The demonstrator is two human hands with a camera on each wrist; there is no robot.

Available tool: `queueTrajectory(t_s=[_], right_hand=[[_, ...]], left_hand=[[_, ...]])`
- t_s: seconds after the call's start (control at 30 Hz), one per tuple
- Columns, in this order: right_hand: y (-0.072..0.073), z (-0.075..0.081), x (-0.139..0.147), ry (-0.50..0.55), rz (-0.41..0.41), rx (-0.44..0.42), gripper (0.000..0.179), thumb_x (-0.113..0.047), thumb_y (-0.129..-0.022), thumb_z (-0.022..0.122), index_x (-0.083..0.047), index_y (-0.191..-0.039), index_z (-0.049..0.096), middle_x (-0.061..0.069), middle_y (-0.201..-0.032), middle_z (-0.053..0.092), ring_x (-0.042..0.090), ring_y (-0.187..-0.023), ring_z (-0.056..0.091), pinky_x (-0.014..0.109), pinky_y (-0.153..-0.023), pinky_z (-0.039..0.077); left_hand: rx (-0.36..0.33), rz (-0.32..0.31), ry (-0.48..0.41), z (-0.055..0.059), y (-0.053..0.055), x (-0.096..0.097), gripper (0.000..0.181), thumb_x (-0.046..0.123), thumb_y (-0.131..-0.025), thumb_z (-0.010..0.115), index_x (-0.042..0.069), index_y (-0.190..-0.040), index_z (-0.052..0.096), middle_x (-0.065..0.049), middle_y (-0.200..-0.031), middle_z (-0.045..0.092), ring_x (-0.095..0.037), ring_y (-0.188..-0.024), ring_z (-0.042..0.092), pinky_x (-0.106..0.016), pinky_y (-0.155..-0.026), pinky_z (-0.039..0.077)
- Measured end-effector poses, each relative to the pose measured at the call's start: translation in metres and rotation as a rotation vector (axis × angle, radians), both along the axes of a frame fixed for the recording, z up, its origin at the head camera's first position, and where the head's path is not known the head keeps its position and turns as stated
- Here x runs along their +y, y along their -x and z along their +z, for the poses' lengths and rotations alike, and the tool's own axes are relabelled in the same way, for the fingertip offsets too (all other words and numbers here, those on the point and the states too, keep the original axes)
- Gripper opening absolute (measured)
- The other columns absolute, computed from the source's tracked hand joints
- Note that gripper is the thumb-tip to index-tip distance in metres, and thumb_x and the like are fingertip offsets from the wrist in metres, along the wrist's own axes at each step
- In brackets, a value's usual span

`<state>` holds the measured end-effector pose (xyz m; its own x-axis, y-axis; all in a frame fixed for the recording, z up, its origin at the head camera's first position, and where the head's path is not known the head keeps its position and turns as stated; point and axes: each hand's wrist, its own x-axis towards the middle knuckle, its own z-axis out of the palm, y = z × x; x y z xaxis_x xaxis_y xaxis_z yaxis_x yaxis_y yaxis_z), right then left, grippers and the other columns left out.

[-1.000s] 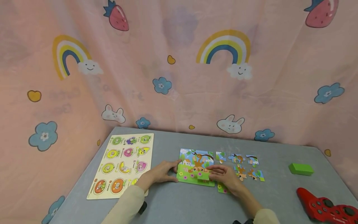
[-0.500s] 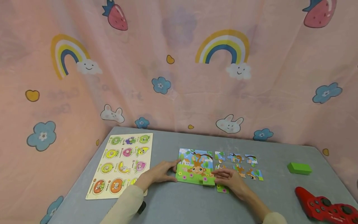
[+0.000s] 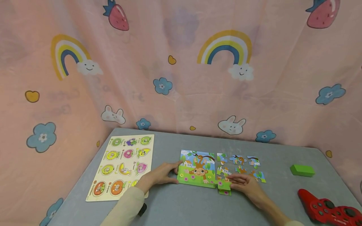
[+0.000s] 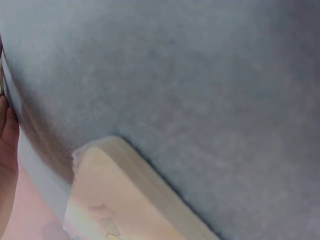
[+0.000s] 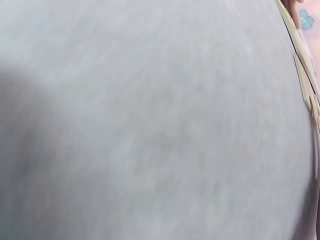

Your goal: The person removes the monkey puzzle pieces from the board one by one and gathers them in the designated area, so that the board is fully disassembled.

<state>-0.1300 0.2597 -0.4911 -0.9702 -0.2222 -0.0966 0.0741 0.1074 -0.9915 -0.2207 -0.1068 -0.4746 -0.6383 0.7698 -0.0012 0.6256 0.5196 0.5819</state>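
Note:
A small board with a monkey picture point(image 3: 196, 171) lies on the grey table. My left hand point(image 3: 162, 174) rests at its left edge, the index finger along the side and the thumb near the lower corner. To the right of the board, my right hand point(image 3: 247, 186) pinches a green jigsaw piece point(image 3: 224, 185) by its right side. This piece overlaps another green jigsaw piece point(image 3: 225, 192) below it. Several loose pieces, among them a house piece point(image 3: 223, 170) and a branch piece point(image 3: 253, 160), lie in rows behind the right hand. The left wrist view catches only fingers point(image 4: 9, 127) at its edge.
A cream fruit peg board point(image 3: 121, 163) lies at the left, partly under the left forearm. On the right are a green block point(image 3: 302, 170) and a red game controller point(image 3: 328, 205). A pink patterned curtain point(image 3: 186, 106) hangs behind the table.
My right hand has carried the green jigsaw piece rightward from the monkey board's lower right part to the loose pieces beside it. My left hand has stayed at the board's left edge.

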Motion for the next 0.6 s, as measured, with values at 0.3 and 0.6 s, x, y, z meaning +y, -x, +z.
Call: queueTrajectory(t_s=[0.3,0.6], right_hand=[[-0.007,-0.001,0.021,-0.038,-0.012,-0.018,0.045,-0.009,-0.088,0.068,0.014,-0.124,0.054,-0.007,-0.108,0.07,0.003,-0.101,0.064,0.025,-0.082,0.052],[-0.011,0.0,0.044,-0.136,-0.054,-0.093,0.051,-0.017,-0.087,0.071,0.013,-0.125,0.054,0.011,-0.118,0.066,-0.002,-0.099,0.062,0.025,-0.083,0.052]], left_hand=[[-0.007,-0.001,0.006,0.001,0.0,0.0,0.081,0.025,-0.083,0.076,-0.002,-0.146,0.034,0.01,-0.086,0.059,-0.003,-0.087,0.05,-0.028,-0.095,0.042],[-0.004,0.007,0.009,-0.001,0.002,-0.001,0.081,0.026,-0.083,0.076,-0.001,-0.146,0.035,0.011,-0.086,0.058,-0.003,-0.087,0.05,-0.029,-0.095,0.042]])
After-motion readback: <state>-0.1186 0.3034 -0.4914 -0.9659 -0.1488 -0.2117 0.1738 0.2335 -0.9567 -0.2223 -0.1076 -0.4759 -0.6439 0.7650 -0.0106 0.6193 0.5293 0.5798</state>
